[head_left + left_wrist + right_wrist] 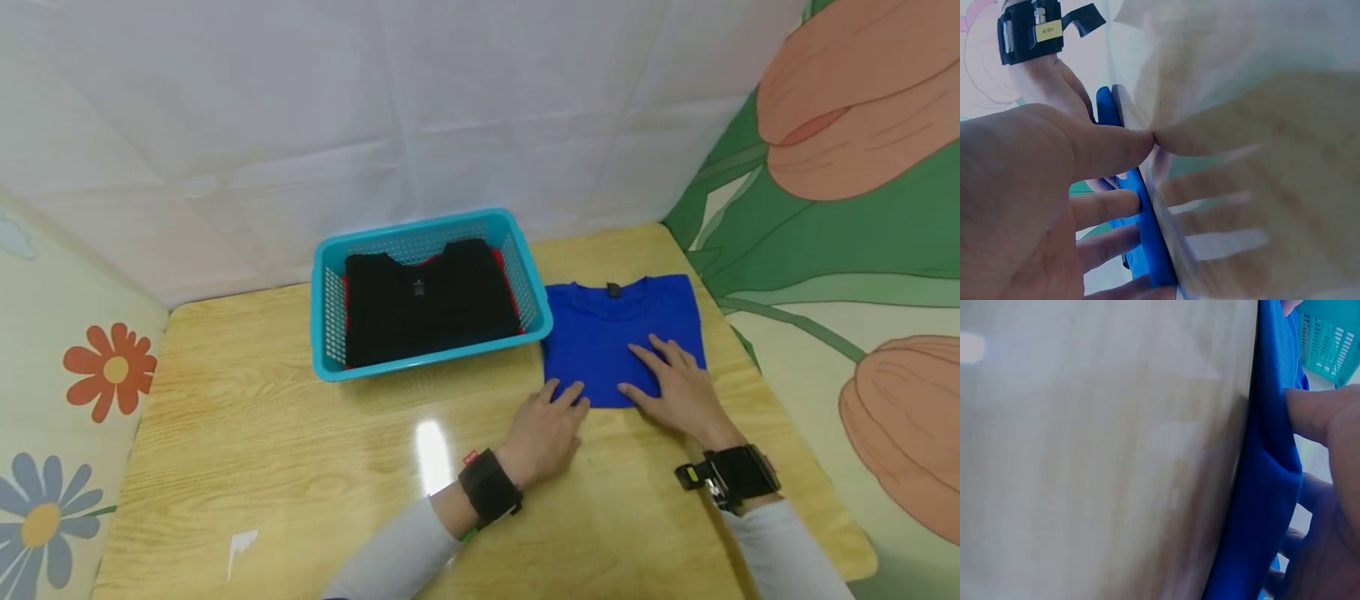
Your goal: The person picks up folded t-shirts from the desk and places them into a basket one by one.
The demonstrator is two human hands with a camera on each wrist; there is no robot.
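A folded blue T-shirt lies flat on the table, its collar and dark neck label toward the wall. At its near left corner my left hand touches the cloth with spread fingertips; in the left wrist view the thumb rests on the tabletop. My right hand lies on the shirt's near right part, fingers spread and pressing lightly. The right wrist view shows the thumb against the shirt's thick folded edge, which has a small crease.
A turquoise plastic basket stands left of the shirt, its corner close against it. Inside, a folded black T-shirt lies over something red. White sheeting hangs behind the wooden table; painted flower walls flank it.
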